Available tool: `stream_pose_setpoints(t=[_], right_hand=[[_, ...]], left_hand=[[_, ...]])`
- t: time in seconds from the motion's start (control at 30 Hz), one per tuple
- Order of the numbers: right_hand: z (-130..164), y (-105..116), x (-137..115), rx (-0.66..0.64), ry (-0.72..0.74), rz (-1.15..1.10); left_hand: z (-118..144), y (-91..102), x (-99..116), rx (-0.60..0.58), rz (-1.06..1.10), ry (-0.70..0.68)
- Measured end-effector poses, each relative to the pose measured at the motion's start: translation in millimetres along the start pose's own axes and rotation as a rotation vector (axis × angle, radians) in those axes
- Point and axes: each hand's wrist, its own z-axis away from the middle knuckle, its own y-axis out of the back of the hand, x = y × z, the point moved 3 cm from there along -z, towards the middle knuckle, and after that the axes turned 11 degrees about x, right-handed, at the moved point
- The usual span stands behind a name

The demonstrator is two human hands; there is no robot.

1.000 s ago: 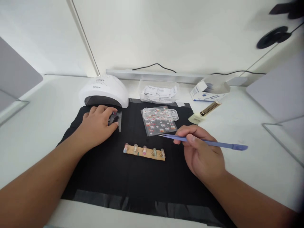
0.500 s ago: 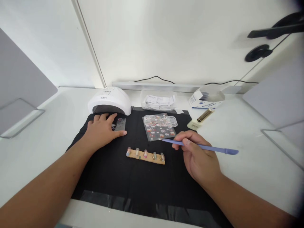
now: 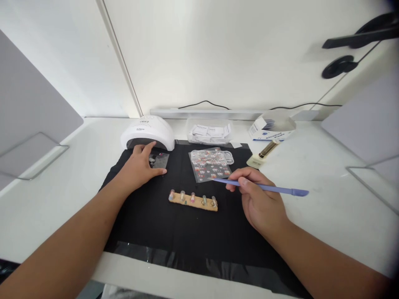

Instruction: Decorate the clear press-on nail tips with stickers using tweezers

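Black mat (image 3: 187, 232), slim violet-blue tweezers (image 3: 280, 189), pale tip (image 3: 211, 179)

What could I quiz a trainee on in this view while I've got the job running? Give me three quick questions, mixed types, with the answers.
1. Which hand holds the blue tweezers?

2. True or false: the white domed lamp stands to the left of the clear tub of packets.

3. How many nail tips sit along the tan strip?
A. Three
B. Five
C. Eight

Key:
1. The right hand.
2. True.
3. B.
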Motion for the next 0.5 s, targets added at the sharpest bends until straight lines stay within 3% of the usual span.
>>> stream_pose_setpoints(t=[0.37, 0.5], right_hand=[[1.3, -1.3, -1.8, -0.014, 0.022, 0.012], [3.0, -1.2, -5.2, -0.012, 0.057, 0.001]], left_hand=[[-6.9, -4.0, -10.1, 0.114, 0.573, 0.055], [-7.7, 5.5, -6.1, 0.264, 0.785, 0.065]])
